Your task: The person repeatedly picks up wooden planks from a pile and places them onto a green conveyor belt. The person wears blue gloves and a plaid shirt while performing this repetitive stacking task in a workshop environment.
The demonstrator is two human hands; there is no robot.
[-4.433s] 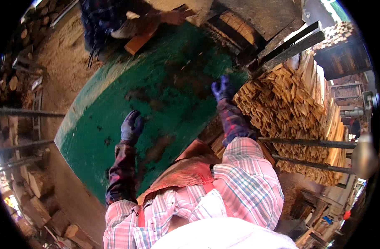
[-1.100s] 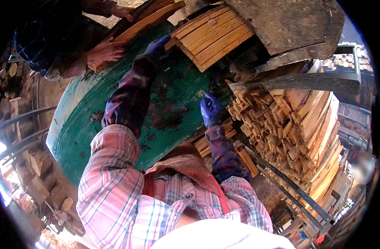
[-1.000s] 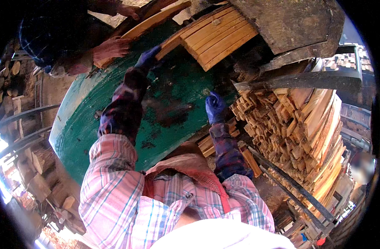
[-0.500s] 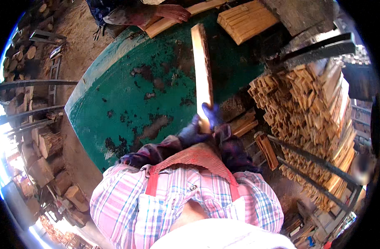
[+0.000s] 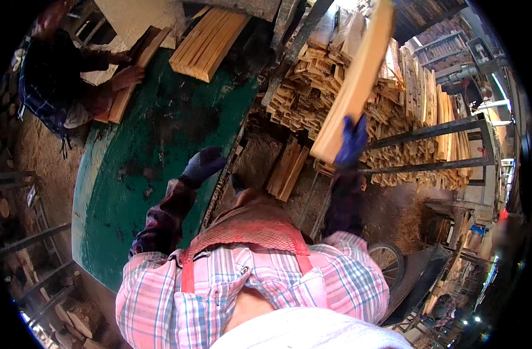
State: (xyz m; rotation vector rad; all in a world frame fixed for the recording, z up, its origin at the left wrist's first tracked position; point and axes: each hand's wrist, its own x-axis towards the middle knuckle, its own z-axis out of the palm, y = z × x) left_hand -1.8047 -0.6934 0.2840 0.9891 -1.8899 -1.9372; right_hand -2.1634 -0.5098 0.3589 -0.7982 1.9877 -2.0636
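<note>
My right hand (image 5: 352,142), in a blue-purple glove, grips a long pale wooden plank (image 5: 359,78) near its lower end. The plank tilts up and to the right, across the front of a large pile of cut wood strips (image 5: 304,81). My left hand (image 5: 203,166), gloved alike, is over the right part of the worn green table (image 5: 112,203). It holds nothing, and its fingers are stretched out.
At the far left a co-worker's hands rest on another plank (image 5: 139,67) at the table's edge. A block of boards (image 5: 211,43) lies at the table's far end. Loose boards (image 5: 287,168) lie beside the table. A metal frame (image 5: 426,136) and a spoked wheel (image 5: 387,259) stand right.
My view has turned to the right. The plank, earlier over the green table with both hands at its near end, is now off to the right in my right hand alone. My left hand has let go.
</note>
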